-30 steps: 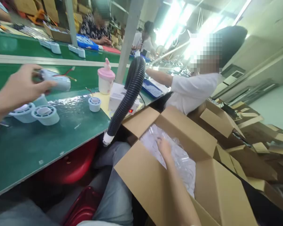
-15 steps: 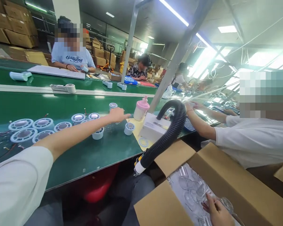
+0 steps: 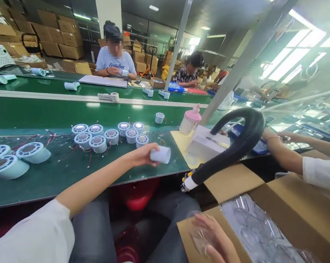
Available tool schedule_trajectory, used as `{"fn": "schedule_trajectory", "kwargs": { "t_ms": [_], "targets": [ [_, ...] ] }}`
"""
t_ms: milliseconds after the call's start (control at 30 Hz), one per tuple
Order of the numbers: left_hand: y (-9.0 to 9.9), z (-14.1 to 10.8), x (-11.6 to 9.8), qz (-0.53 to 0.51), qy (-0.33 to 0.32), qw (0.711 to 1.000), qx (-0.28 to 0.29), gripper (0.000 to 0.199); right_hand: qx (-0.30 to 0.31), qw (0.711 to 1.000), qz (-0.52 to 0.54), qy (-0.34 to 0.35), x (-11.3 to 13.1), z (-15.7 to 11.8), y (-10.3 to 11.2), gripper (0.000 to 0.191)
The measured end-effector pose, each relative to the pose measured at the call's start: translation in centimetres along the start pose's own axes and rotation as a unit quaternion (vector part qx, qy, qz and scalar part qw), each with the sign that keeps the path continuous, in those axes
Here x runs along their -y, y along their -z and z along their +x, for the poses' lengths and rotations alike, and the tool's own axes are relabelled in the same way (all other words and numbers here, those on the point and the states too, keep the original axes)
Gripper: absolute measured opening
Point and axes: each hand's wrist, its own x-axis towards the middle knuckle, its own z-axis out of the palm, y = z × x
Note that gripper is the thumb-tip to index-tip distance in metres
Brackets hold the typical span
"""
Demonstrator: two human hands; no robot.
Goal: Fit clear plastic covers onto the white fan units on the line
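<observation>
My left hand [image 3: 146, 155] is wrapped round a pale blue cylindrical housing [image 3: 162, 155], tilted on its side above the green tabletop [image 3: 121, 168]. Several similar round housings [image 3: 99, 143], with slotted rings on top and thin wires, stand to its left. In my right hand [image 3: 221, 239] is a clear plastic cover [image 3: 200, 237], blurred by motion. That hand is over a flap of the open cardboard box [image 3: 293, 197], where more clear plastic covers [image 3: 259, 230] lie on pale lining.
A black flexible hose [image 3: 236, 146] arches beside a white box [image 3: 208, 144]. A pink-lidded bottle [image 3: 190, 118] stands behind it on yellow card. A metal post [image 3: 236, 69] rises there. A co-worker's arm [image 3: 285, 149] reaches in at right; other people sit across the green belt.
My left hand has come back towards me and now grips a blue housing. My right hand has moved left out of the box with a clear cover. The view has turned left.
</observation>
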Motion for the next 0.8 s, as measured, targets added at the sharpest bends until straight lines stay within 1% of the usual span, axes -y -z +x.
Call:
{"fn": "schedule_trajectory", "kwargs": {
  "t_ms": [33, 67, 100, 133, 167, 233, 267, 300, 333, 367, 433, 500, 567, 633, 700, 733, 800],
  "targets": [
    [-0.4, -1.8, 1.0, -0.029, 0.018, 0.999, 0.032, 0.049, 0.055, 0.995, -0.063, 0.047, 1.8, 0.6, -1.4, 0.043],
    [-0.9, -3.4, 2.0, -0.054, 0.038, 0.996, 0.061, 0.055, 0.078, 0.987, -0.112, 0.087, 3.6, 1.4, -2.7, 0.048],
    [-1.6, -4.9, 2.9, -0.073, 0.058, 0.992, 0.088, 0.06, 0.075, 0.977, -0.148, 0.134, 5.1, 2.4, -3.8, 0.051],
    [-2.3, -6.2, 3.6, -0.089, 0.077, 0.986, 0.114, 0.062, 0.081, 0.966, -0.185, 0.16, 6.4, 3.3, -4.9, 0.052],
    [-2.9, -7.4, 4.1, -0.103, 0.094, 0.98, 0.142, 0.06, 0.082, 0.956, -0.221, 0.176, 7.4, 4.2, -5.8, 0.053],
    [-3.9, -9.0, 4.5, -0.102, 0.106, 0.971, 0.19, 0.049, 0.087, 0.94, -0.277, 0.18, 8.4, 5.5, -7.1, 0.054],
    [-4.2, -9.6, 4.5, -0.079, 0.093, 0.972, 0.203, 0.042, 0.092, 0.937, -0.292, 0.171, 8.6, 5.8, -7.5, 0.053],
    [-4.4, -10.1, 4.3, -0.04, 0.065, 0.976, 0.202, 0.035, 0.1, 0.937, -0.296, 0.158, 8.6, 6.0, -7.7, 0.051],
    [-4.5, -10.4, 4.1, 0.011, 0.025, 0.982, 0.187, 0.028, 0.108, 0.939, -0.293, 0.143, 8.6, 6.0, -7.7, 0.047],
    [-4.6, -10.7, 4.0, 0.067, -0.02, 0.985, 0.159, 0.024, 0.116, 0.943, -0.284, 0.127, 8.4, 6.0, -7.6, 0.041],
    [-4.7, -11.1, 3.7, 0.153, -0.095, 0.979, 0.1, 0.019, 0.137, 0.954, -0.249, 0.097, 8.2, 5.7, -7.3, 0.026],
    [-5.0, -11.3, 3.8, 0.177, -0.128, 0.974, 0.055, 0.018, 0.165, 0.967, -0.185, 0.065, 8.2, 5.4, -6.9, 0.012],
    [-5.4, -11.4, 4.3, 0.157, -0.133, 0.978, 0.022, 0.023, 0.18, 0.978, -0.106, 0.025, 8.4, 5.3, -6.6, 0.003],
    [-5.9, -11.4, 5.1, 0.119, -0.13, 0.984, -0.007, 0.039, 0.158, 0.986, -0.049, -0.01, 8.8, 5.2, -6.5, 0.011],
    [-6.3, -11.3, 6.0, 0.094, -0.135, 0.986, -0.021, 0.055, 0.112, 0.993, -0.021, -0.03, 9.1, 5.2, -6.6, 0.018],
    [-6.4, -11.3, 6.4, 0.09, -0.143, 0.985, -0.024, 0.061, 0.088, 0.995, -0.013, -0.037, 9.3, 5.2, -6.6, 0.021],
    [-6.6, -11.2, 7.2, 0.102, -0.169, 0.98, -0.026, 0.064, 0.055, 0.997, 0.002, -0.053, 9.3, 5.2, -6.7, 0.027]
  ]
}}
